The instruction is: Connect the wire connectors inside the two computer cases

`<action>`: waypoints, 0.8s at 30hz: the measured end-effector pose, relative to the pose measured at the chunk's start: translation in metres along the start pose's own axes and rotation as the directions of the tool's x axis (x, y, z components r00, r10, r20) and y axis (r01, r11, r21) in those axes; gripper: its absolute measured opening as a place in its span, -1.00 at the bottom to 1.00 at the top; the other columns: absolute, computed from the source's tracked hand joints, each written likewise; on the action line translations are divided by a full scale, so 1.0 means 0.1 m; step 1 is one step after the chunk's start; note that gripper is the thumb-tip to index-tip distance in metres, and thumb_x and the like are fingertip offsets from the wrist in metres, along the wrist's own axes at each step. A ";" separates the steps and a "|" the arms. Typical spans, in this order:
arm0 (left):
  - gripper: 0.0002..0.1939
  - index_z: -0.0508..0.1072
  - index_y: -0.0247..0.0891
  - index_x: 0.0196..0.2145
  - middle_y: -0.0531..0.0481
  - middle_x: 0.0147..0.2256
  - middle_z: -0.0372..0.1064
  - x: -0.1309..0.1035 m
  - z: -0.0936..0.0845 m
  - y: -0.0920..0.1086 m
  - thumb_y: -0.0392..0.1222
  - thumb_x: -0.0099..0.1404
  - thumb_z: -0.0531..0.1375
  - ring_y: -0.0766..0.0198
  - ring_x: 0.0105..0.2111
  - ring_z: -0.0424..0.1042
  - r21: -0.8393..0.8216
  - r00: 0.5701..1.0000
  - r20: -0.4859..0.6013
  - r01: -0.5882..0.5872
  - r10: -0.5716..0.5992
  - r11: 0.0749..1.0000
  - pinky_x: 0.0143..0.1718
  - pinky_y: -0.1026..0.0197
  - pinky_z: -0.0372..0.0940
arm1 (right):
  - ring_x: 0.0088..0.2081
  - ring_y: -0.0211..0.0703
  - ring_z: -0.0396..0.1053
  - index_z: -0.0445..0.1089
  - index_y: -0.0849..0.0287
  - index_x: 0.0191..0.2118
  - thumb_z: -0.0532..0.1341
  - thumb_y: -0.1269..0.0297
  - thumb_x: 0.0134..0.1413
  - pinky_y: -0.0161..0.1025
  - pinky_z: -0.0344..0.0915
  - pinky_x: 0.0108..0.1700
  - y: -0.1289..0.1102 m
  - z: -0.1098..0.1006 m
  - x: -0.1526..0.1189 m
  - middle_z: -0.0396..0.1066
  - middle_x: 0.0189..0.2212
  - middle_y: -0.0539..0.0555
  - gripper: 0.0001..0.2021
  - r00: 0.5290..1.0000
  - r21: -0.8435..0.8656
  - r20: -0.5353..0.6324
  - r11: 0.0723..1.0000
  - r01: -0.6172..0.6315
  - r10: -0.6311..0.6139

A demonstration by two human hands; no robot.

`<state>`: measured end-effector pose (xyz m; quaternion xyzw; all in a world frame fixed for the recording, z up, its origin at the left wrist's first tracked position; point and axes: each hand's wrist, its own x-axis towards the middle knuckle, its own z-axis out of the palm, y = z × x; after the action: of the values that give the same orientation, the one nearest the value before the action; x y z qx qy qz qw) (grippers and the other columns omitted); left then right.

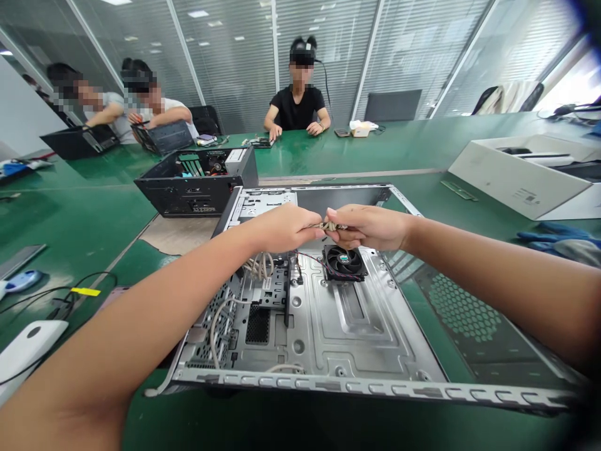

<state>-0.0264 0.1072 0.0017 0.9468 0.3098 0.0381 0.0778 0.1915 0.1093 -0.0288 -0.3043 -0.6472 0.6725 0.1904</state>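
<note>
An open metal computer case (375, 338) lies flat on the green table. Above its far part, my left hand (300, 227) and my right hand (361, 227) are close together, both closed on a thin twisted cable bundle (332, 225). Just below my right hand, a black cooling fan (345, 262) with thin dark wires rests inside the case. A coil of light cable (260, 266) hangs at the drive bay, under my left forearm. Another grey cable (215, 332) curves along the left side of the case.
Behind stands another black computer case (195, 188) on cardboard (181, 235). A white box (526, 178) and blue gloves (558, 235) lie at right. A white device (30, 351) and black cables are at left. A person (298, 103) sits opposite; two more work at far left.
</note>
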 end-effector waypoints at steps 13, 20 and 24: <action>-0.63 0.41 -0.27 -0.40 0.03 -0.57 0.26 -0.01 -0.07 0.06 -0.10 0.34 -0.11 0.31 -0.51 0.25 -0.322 0.991 0.127 0.092 -0.053 0.942 -0.39 0.22 0.16 | -0.60 -0.33 -0.08 0.38 0.21 -0.39 0.13 -0.10 0.27 -0.31 -0.03 -0.52 0.01 0.02 -0.02 -0.04 -0.72 -0.17 -0.56 0.999 -0.018 0.017 0.999 0.039 -0.039; -0.76 0.35 -0.26 -0.41 0.08 -0.67 0.21 -0.03 -0.12 0.02 -0.14 0.24 -0.05 0.31 -0.64 0.23 -0.540 0.888 0.458 0.316 -0.043 0.780 -0.47 0.21 0.25 | -0.58 -0.33 -0.02 0.41 0.22 -0.37 0.18 -0.11 0.22 -0.27 -0.06 -0.48 -0.01 0.05 -0.02 0.12 -0.69 -0.14 -0.57 0.997 -0.211 0.065 0.976 0.044 -0.031; -0.81 0.32 -0.25 -0.36 0.05 -0.58 0.33 -0.03 -0.10 0.00 -0.15 0.23 -0.03 0.30 -0.58 0.35 -0.539 0.849 0.528 0.352 -0.018 0.765 -0.45 0.22 0.30 | -0.56 -0.33 0.00 0.44 0.23 -0.36 0.19 -0.15 0.18 -0.27 -0.09 -0.51 -0.01 0.05 -0.02 0.15 -0.64 -0.11 -0.54 0.998 -0.271 0.049 0.963 -0.015 0.029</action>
<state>-0.0297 0.1070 0.0115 0.8088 0.3446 -0.1138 0.4628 0.1896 0.1046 -0.0276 -0.3170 -0.7342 0.5877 0.1225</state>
